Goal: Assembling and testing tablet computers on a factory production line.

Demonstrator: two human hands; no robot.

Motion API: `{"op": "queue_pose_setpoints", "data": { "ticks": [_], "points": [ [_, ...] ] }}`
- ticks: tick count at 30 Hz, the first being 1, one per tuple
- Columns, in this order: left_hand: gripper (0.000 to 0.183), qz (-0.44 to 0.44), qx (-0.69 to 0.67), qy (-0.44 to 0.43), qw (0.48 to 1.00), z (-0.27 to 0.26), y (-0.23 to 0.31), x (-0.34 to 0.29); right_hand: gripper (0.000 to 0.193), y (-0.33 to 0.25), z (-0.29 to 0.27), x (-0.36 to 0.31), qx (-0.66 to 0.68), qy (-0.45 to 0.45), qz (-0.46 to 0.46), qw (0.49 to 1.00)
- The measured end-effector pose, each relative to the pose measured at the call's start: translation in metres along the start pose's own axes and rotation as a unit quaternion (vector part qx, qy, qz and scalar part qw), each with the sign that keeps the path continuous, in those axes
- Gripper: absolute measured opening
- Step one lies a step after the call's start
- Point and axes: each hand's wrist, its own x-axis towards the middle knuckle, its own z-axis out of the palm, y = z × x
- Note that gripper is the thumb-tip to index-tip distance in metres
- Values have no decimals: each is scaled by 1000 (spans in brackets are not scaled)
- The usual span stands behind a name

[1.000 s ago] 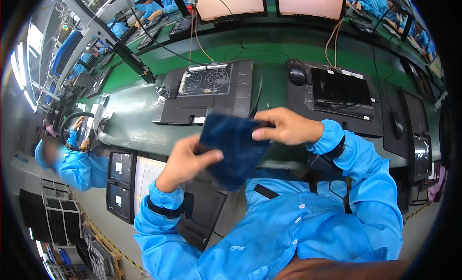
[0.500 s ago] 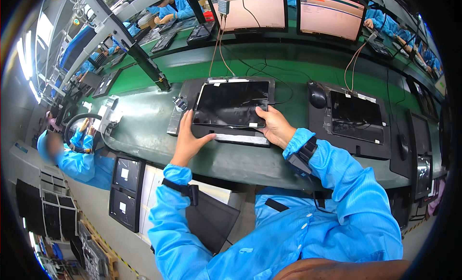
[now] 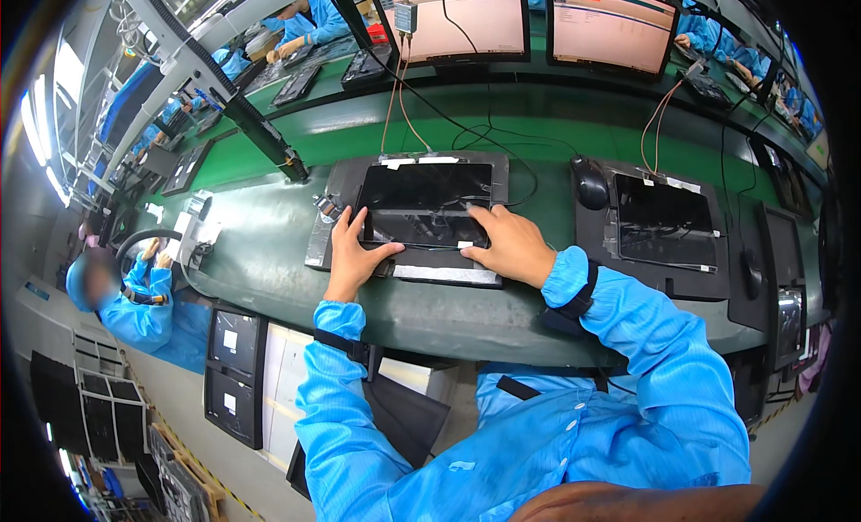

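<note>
A black flat panel [image 3: 425, 204] lies in a dark fixture tray [image 3: 334, 219] on the green workbench [image 3: 269, 280]. My left hand [image 3: 352, 253] grips the panel's lower left edge, thumb on top. Flat on the panel's lower right edge rests my right hand [image 3: 509, 244], fingers spread toward the middle. Both arms wear blue sleeves with black wrist straps. Thin cables run from the tray's top edge up to a small box [image 3: 405, 18] under the monitors.
A second panel [image 3: 664, 221] sits in another tray at right, a black mouse [image 3: 590, 183] beside it. Two monitors [image 3: 538, 20] stand behind. A person in blue [image 3: 121, 298] sits at lower left. Stacked dark panels [image 3: 235, 378] stand below the bench.
One second ago both hands held a dark blue cloth in front of me. The cloth is gone from view, and both hands now rest on the panel in the tray.
</note>
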Motion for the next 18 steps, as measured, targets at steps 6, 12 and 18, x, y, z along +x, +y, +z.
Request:
{"op": "queue_pose_setpoints", "data": {
  "ticks": [6,12,18],
  "points": [
    [93,30,-2,7,1000,4,-4,-1,55,8,12,-1,-36,19,-44,998],
    [81,46,-8,41,998,9,1,-19,67,-3,0,-11,-99,4,-69,993],
    [38,38,-121,14,992,-79,77,-139,63,-15,-64,-137,116,-233,-239,935]
  ]
}}
